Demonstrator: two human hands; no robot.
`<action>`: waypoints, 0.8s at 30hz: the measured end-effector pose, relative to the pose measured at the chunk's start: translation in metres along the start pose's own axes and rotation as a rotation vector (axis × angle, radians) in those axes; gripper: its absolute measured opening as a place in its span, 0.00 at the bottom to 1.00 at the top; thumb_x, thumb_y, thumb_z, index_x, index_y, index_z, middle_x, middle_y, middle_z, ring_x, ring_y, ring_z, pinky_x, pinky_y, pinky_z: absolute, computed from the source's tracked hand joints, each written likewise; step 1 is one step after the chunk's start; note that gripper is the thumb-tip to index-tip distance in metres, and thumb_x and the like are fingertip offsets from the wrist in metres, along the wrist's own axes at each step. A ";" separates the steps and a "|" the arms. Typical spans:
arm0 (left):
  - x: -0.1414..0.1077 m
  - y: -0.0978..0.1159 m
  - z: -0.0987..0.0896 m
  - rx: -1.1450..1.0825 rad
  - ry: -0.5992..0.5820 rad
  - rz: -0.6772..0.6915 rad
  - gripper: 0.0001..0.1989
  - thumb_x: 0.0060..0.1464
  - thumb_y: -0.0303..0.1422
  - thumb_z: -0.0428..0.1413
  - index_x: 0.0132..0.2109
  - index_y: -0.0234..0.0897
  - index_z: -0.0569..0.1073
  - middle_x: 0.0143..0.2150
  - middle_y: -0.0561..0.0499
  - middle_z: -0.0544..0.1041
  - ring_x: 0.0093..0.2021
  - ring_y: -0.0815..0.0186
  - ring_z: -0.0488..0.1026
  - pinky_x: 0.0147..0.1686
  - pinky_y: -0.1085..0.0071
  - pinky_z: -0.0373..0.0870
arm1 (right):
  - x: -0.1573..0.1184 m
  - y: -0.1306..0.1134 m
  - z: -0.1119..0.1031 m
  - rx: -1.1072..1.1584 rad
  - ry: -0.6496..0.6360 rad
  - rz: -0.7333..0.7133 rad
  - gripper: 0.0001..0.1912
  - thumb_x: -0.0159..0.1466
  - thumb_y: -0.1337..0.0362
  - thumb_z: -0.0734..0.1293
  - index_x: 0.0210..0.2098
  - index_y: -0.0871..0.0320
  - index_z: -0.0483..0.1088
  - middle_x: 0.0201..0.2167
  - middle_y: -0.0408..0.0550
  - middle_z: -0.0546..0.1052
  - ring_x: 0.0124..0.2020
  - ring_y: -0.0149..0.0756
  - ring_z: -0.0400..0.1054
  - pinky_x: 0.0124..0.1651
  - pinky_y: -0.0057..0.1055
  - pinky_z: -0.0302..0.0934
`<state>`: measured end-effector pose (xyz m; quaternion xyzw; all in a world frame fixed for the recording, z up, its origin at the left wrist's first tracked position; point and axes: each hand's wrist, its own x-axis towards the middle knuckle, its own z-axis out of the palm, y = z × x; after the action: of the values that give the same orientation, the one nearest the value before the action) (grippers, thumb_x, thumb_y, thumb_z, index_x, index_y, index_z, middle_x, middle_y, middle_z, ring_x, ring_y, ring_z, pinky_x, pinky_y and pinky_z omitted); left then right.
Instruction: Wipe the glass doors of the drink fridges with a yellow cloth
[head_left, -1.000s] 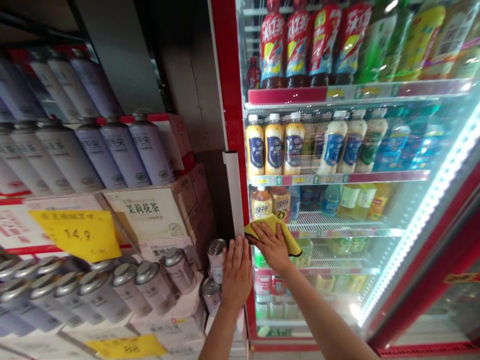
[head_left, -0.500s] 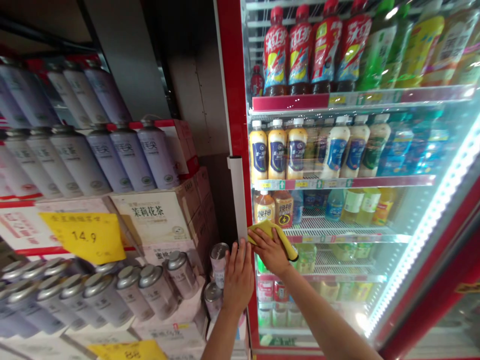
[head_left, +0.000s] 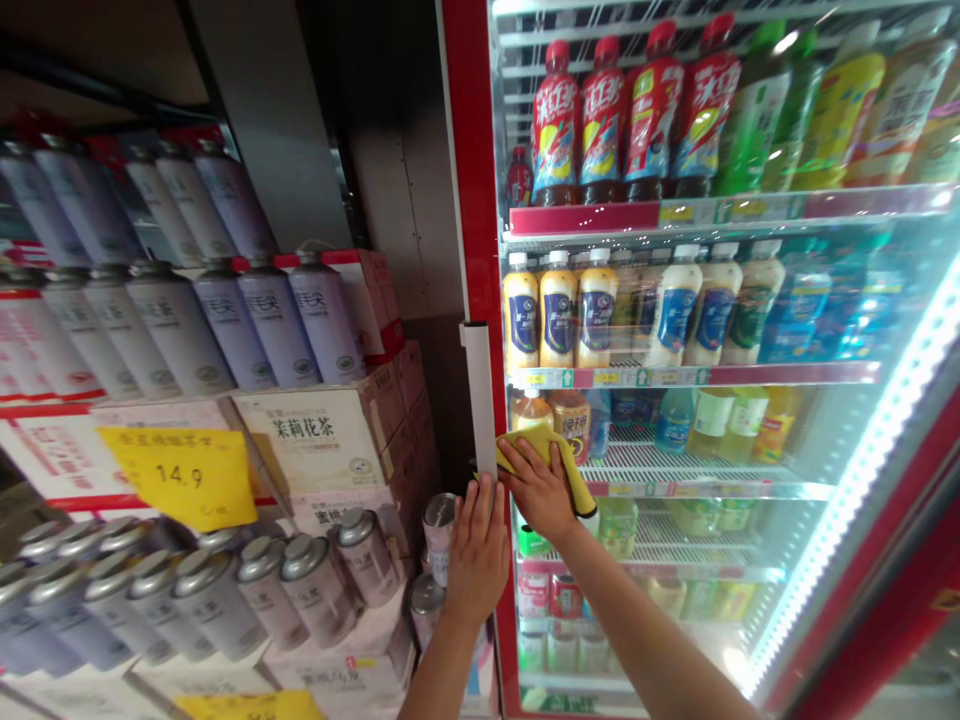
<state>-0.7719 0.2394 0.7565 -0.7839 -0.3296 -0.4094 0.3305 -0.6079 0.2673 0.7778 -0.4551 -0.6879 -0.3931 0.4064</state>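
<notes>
A yellow cloth with a dark edge (head_left: 576, 478) lies against the glass door beside the red frame (head_left: 480, 190). My right hand (head_left: 538, 488) presses on it, fingers spread over the cloth and pointing up and left. Just to its left, my left hand (head_left: 478, 550) rests on the lower part of the white door handle (head_left: 480, 400), its fingers stretched upward with nothing held in them. A small dark edge shows behind the left fingertips; what it belongs to is hidden. Bottles on wire shelves stand behind the glass.
Rows of pale cans (head_left: 176, 325) stand on stacked tea boxes (head_left: 315, 430) at the left. A yellow price sign (head_left: 184, 478) hangs in front. Loose cans (head_left: 426, 600) stand close to my left hand. A bright light strip (head_left: 847, 500) runs down the right.
The cooler and the shelves sit slightly lower and farther right in the view. My right hand and the cloth have shifted a little, and a dark edge now shows left of the handle.
</notes>
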 end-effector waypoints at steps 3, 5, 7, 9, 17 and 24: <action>0.006 -0.001 0.002 -0.008 0.028 0.003 0.35 0.65 0.25 0.48 0.75 0.31 0.46 0.75 0.39 0.54 0.76 0.53 0.47 0.72 0.54 0.54 | 0.033 0.012 -0.012 -0.052 0.040 0.041 0.15 0.71 0.62 0.64 0.55 0.44 0.75 0.68 0.41 0.68 0.71 0.41 0.56 0.75 0.53 0.20; 0.009 -0.001 0.003 -0.010 0.050 0.004 0.35 0.65 0.25 0.48 0.75 0.29 0.47 0.75 0.38 0.55 0.76 0.53 0.47 0.72 0.54 0.54 | 0.053 0.021 -0.020 -0.111 0.091 0.139 0.18 0.71 0.62 0.65 0.58 0.43 0.74 0.69 0.43 0.67 0.71 0.43 0.55 0.75 0.54 0.23; 0.011 0.000 0.003 -0.007 0.064 0.004 0.34 0.65 0.25 0.48 0.75 0.28 0.47 0.75 0.38 0.56 0.77 0.53 0.46 0.72 0.55 0.53 | 0.053 0.023 -0.023 -0.160 0.123 0.231 0.20 0.70 0.62 0.66 0.60 0.43 0.72 0.69 0.46 0.67 0.72 0.46 0.54 0.75 0.57 0.26; 0.011 0.001 0.004 -0.003 0.066 0.005 0.34 0.65 0.25 0.48 0.75 0.27 0.47 0.74 0.38 0.57 0.77 0.54 0.46 0.72 0.55 0.52 | 0.033 0.018 -0.019 -0.179 0.123 0.292 0.21 0.69 0.63 0.66 0.60 0.45 0.72 0.69 0.48 0.67 0.72 0.49 0.53 0.74 0.60 0.28; 0.012 -0.005 0.001 -0.008 0.059 -0.002 0.34 0.66 0.26 0.46 0.75 0.29 0.46 0.73 0.41 0.62 0.76 0.56 0.48 0.73 0.55 0.52 | 0.012 -0.003 -0.007 -0.056 -0.025 0.098 0.17 0.70 0.65 0.65 0.55 0.43 0.75 0.68 0.43 0.68 0.71 0.44 0.55 0.74 0.58 0.24; 0.031 0.001 -0.001 -0.043 0.099 -0.048 0.35 0.66 0.26 0.48 0.75 0.29 0.46 0.74 0.39 0.58 0.77 0.55 0.47 0.73 0.55 0.49 | 0.077 0.029 -0.033 -0.124 0.066 0.191 0.21 0.71 0.63 0.64 0.61 0.42 0.71 0.71 0.43 0.64 0.73 0.47 0.51 0.74 0.57 0.23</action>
<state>-0.7576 0.2458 0.7833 -0.7615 -0.3229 -0.4624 0.3195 -0.5934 0.2687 0.8654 -0.5297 -0.6021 -0.4090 0.4354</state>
